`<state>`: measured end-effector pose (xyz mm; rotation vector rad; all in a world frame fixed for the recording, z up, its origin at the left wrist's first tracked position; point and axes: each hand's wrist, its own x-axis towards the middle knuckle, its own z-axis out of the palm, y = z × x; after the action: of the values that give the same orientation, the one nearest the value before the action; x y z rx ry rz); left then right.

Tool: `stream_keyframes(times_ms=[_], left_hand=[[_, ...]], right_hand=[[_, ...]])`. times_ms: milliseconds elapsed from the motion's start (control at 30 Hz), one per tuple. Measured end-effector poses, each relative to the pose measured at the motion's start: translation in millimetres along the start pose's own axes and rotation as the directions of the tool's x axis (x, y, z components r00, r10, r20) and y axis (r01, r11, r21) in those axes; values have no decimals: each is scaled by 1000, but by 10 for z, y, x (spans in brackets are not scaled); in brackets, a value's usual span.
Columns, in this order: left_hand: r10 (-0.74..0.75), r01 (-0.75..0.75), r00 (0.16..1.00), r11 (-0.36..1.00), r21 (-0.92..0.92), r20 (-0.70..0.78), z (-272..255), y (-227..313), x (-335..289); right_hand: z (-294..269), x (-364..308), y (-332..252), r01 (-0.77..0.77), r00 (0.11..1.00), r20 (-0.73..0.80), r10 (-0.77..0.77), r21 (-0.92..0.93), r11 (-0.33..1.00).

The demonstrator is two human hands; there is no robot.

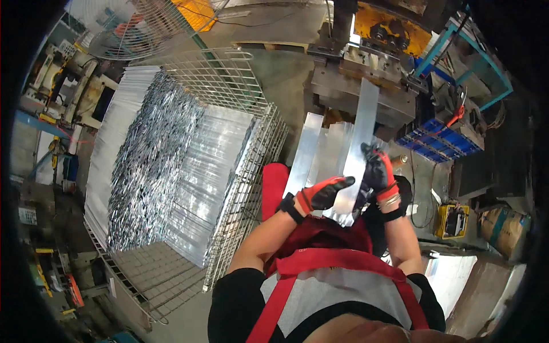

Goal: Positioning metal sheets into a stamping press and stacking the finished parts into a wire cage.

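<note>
We are clamping a strip [357, 146] between our left hand [325, 194] and right hand [377, 170]; long, flat, straight and silvery, it is gleaming palely and reaching out ahead of both.

Readable text: none; nothing resolves to a word or number. Print-like marks, by location:

(a) Brown package [513, 231] with a teal band, far right: dark marks on its face resemble lettering; skewed toward the lens rim, too small and blurred to make out.

(b) White sheet [27, 215], far left: faint dark marks, illegible at this size.

(c) Red apron [334, 259], upper band: tiny marks near the top edge and the middle; cannot tell whether letters or stitching.

(d) Pale machine panel [66, 48], upper left: small dark spots; cannot tell whether labels or controls.
</note>
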<state>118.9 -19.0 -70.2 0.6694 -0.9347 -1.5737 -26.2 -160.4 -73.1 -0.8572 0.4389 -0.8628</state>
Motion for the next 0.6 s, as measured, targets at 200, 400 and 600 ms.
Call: stream_keyframes(times_ms=[200, 400, 600], left_hand=[[112, 537, 792, 338, 772, -600, 95, 138, -435], [269, 759, 641, -84, 646, -719, -312, 13, -596], [149, 750, 660, -178, 637, -736, -489, -298, -559]], right_hand=[[177, -419, 26, -261, 965, 4, 263, -98, 960], [-64, -636, 22, -268, 958, -118, 261, -53, 962], [-92, -724, 96, -304, 946, -136, 294, -57, 951]])
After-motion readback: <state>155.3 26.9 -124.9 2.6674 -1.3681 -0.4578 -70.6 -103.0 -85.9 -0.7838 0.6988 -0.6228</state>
